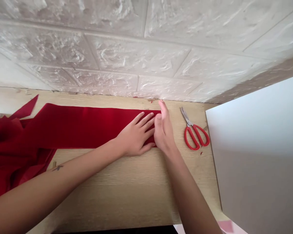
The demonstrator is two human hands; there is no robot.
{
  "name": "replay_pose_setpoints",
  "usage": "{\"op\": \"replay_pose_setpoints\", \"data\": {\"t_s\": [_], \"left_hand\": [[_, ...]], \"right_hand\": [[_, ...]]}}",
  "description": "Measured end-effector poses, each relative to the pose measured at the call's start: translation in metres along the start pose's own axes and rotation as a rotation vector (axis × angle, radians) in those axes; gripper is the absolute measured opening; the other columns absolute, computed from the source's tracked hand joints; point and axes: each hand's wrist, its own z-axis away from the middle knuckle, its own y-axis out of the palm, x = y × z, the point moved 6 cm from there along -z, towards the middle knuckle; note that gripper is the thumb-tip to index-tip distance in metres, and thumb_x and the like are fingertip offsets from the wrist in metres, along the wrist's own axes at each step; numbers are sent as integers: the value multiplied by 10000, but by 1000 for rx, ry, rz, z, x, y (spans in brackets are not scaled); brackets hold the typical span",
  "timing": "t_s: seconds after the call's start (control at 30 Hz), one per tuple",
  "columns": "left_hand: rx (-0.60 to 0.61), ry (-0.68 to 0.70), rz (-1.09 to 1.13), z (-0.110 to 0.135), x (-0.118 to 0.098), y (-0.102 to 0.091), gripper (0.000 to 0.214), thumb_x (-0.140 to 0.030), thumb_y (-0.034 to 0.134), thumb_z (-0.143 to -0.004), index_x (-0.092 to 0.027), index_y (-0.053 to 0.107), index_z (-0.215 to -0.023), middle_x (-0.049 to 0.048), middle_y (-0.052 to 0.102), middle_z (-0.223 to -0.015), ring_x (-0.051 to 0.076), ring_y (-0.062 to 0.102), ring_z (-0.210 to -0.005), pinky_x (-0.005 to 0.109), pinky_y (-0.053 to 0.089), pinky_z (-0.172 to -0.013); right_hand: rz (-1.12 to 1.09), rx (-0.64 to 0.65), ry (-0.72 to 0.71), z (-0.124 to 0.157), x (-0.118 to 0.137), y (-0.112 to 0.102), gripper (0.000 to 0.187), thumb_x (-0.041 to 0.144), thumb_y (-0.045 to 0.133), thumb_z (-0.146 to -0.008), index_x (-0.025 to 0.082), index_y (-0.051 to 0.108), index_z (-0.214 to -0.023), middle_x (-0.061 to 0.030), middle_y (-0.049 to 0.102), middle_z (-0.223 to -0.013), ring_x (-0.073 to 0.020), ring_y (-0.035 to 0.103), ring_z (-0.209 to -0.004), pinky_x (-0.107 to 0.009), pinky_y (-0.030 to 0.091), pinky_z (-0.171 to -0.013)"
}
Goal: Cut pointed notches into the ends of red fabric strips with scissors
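A long strip of red fabric (88, 126) lies flat across the wooden table, its left end running into a crumpled heap of the same cloth. My left hand (138, 135) rests palm down on the strip near its right end, fingers spread. Against that right end stands my right hand (164, 128), turned on its edge with fingers stretched out and the palm facing the cloth. The end edge of the strip is partly hidden by my hands. Neither hand grasps anything.
Red-handled scissors (191, 126) lie right of my right hand, blades slightly apart and pointing to the wall. A white panel (256, 146) stands at the right. The white brick-patterned wall (136, 55) borders the table (127, 191) at the back. Small red scraps lie about.
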Motion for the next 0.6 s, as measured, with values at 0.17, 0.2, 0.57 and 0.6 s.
{"op": "replay_pose_setpoints", "data": {"t_s": [0.17,0.2,0.57,0.6], "left_hand": [[3,-6,30,1,2,-1,700,-522,405,-1055,-73,419,-1591,202,303,-1707,379,198,-1628,609,162,-1338],[8,-10,35,1,2,-1,712,-520,406,-1054,-65,394,-1602,198,296,-1710,368,189,-1632,596,149,-1344],[-75,-214,-25,32,31,-6,833,-636,354,-1039,-63,301,-1642,181,236,-1734,318,196,-1637,521,158,-1353],[-82,-246,-41,40,36,-8,786,-610,329,-1055,-93,311,-1646,165,243,-1736,313,206,-1636,529,166,-1351]], "right_hand": [[96,-98,-48,2,-10,-3,650,577,210,-1100,166,511,-1503,-204,541,-1589,-295,463,-1518,-591,337,-1260],[126,-109,-45,2,-10,-2,652,579,205,-1099,170,523,-1495,-203,554,-1578,-302,476,-1508,-602,341,-1254],[513,29,-12,-3,-11,21,750,520,92,-1093,64,484,-1541,-238,508,-1609,-327,406,-1551,-587,309,-1264],[536,40,-10,-3,-10,22,750,522,107,-1092,51,475,-1546,-244,494,-1617,-335,394,-1557,-590,304,-1265]]}}
